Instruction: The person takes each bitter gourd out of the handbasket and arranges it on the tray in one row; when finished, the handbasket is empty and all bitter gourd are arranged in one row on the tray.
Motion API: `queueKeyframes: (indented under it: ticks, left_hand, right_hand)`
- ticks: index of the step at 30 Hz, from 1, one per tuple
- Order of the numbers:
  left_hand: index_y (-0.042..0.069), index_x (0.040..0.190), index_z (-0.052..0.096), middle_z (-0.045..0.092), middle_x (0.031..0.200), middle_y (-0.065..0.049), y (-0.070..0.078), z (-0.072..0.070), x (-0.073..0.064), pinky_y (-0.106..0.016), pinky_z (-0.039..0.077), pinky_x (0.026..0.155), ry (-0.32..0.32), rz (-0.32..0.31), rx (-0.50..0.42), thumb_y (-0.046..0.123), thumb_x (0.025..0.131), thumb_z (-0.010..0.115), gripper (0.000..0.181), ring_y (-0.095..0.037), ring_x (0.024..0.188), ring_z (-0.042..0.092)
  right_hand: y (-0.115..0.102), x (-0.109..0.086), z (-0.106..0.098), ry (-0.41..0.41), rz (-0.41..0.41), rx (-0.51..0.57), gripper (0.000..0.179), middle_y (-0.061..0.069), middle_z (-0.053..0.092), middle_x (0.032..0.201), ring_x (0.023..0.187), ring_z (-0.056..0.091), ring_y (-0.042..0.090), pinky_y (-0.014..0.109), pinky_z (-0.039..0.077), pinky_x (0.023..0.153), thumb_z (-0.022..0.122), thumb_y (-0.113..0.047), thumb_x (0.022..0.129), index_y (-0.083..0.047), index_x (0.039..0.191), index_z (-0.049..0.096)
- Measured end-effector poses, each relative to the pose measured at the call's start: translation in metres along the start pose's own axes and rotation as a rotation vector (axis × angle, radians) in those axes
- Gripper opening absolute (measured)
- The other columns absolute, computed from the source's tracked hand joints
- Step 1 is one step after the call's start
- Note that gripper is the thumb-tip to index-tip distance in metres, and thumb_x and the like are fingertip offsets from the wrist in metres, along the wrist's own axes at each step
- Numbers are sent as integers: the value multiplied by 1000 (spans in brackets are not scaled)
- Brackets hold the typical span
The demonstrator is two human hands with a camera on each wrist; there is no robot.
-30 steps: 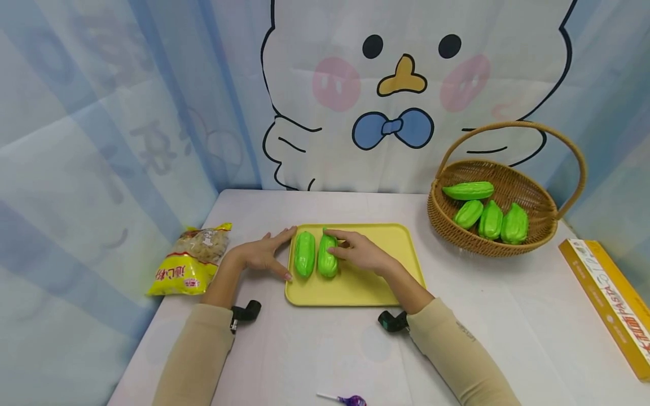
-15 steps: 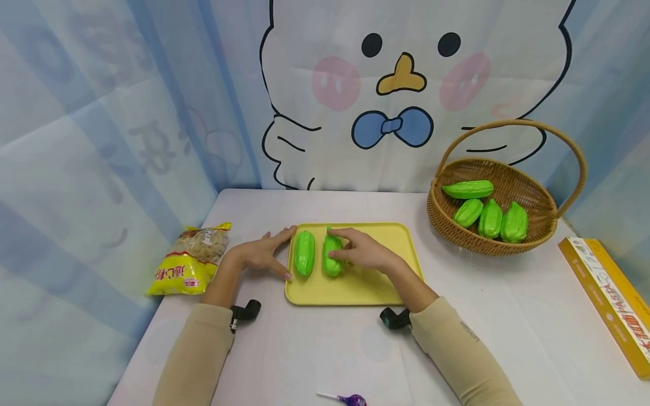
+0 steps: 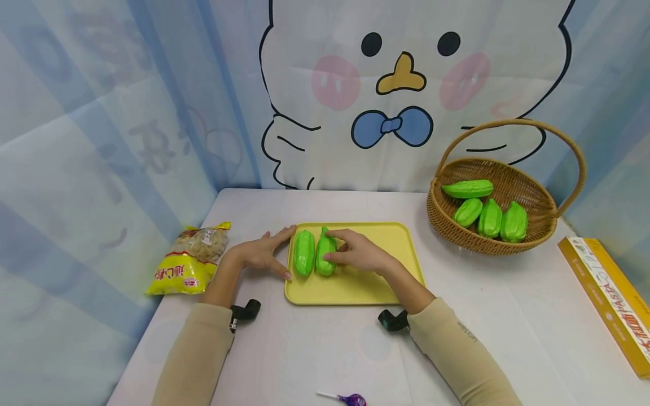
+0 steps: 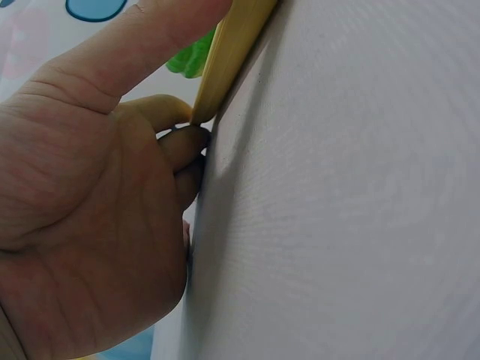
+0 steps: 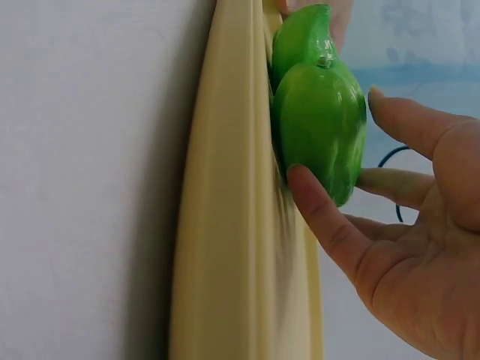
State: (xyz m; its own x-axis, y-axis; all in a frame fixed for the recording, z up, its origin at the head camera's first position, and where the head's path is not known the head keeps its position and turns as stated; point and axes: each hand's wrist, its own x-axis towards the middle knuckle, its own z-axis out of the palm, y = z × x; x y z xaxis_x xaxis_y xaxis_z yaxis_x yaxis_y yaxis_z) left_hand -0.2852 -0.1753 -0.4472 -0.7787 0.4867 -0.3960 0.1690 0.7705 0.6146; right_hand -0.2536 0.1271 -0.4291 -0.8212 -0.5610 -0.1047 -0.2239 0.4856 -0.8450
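A yellow tray [image 3: 365, 290] lies on the white-covered table, with two glossy, ridged green vegetables at its left end. My left hand [image 3: 257, 254] rests at the tray's left edge, thumb and index finger spread along the rim. My right hand [image 3: 359, 252] holds the second green vegetable [image 3: 323, 262] lightly between thumb and fingers. In the right wrist view the thumb touches the near side of this vegetable [image 5: 319, 127], and its index fingertip stands just off the other side. The first green vegetable [image 3: 304, 254] lies close to its left, parallel, touched by neither hand.
A wicker basket [image 3: 440, 223] with several similar green vegetables stands at the back right. Beyond it lies a long yellow pasta box [image 3: 604, 304]. A yellow snack bag [image 3: 190, 262] sits left of my left hand. Near the front edge is a purple lollipop [image 3: 354, 400].
The second green vegetable shifted slightly right with my right hand, then back left, and now lies nearer the first one. My left hand has kept its place.
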Motion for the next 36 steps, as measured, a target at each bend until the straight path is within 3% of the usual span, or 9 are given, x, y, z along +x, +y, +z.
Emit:
queueKeyframes:
  ticks: [10,23,36]
  left_hand:
    - [38,168,2,-1,177,-1,-1,-1,1,-76,-6,122,-3,-3,-5,52,68,95,137,-48,159,-13]
    - [38,168,3,-1,177,-1,-1,-1,1,-76,-6,122,-3,-13,-12,53,66,96,138,-48,159,-13]
    - [39,168,3,-2,177,0,-2,0,2,-75,-7,122,-8,-21,-21,54,65,96,140,-46,159,-14]
  right_hand:
    - [0,2,3,1,-7,-24,71,11,56,146,95,67,17,31,56,76,74,-29,99,-11,159,42]
    - [3,3,3,9,-21,-69,71,10,50,154,107,62,23,32,56,80,72,-33,99,-13,160,41]
    - [2,1,-3,14,-26,-42,71,14,48,155,101,67,23,31,59,76,75,-29,97,-10,158,44]
